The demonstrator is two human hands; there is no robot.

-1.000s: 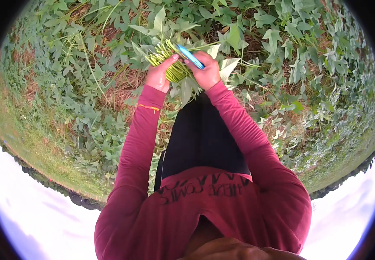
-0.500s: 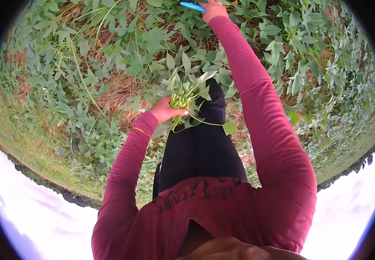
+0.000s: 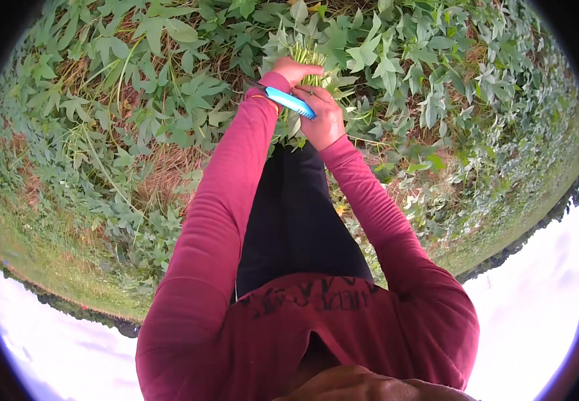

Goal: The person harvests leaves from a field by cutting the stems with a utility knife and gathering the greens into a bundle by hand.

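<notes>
My left hand is wrapped round a bunch of pale green leafy stems in front of my legs, its thumb pointing right across the stems. Just below and to the right, my right hand grips a knife with a bright blue handle. The handle slants up to the left across my left wrist, and a dark blade end shows past it. My two hands are close together. The right fingertips are partly hidden behind the bunch and the left hand.
Low leafy vines spread over the ground on every side, with dry brown straw showing between them. My dark trousers are below my hands. A tree line and pale sky curve along the lower rim.
My right hand has come back from the far vines with the knife to beside my left hand. The left hand has moved forward with the stems.
</notes>
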